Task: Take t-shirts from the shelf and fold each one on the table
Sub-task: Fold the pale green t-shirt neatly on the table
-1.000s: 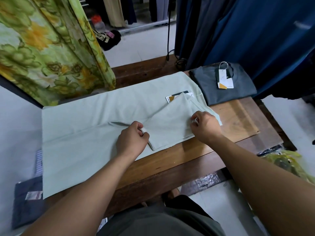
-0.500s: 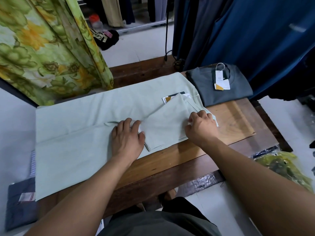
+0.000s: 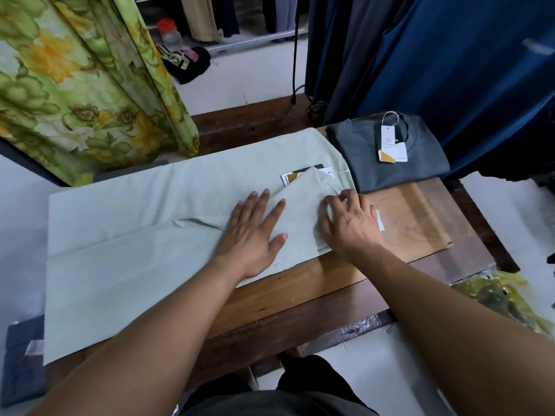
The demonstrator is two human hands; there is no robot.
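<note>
Fingers of the left hand [image 3: 250, 235], curled a second ago, now lie straight and spread, pressing the folded-in sleeve of the pale green t-shirt [image 3: 144, 232] flat on the table [image 3: 405, 232], while the right hand [image 3: 350, 225] at 3 o'clock tucks its curled fingertips at the sleeve edge, suggesting this fold is nearly set.

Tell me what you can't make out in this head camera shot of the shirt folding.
- Print on the hang tag of the folded grey t-shirt: too small to read.
- Tag on the pale green t-shirt: mostly covered by the folded-in sleeve.
- Dark folded garment at lower left: cut off by the frame edge, overlapped by the green shirt.
- Cloth under the left hand and right hand: hidden by them.
</note>
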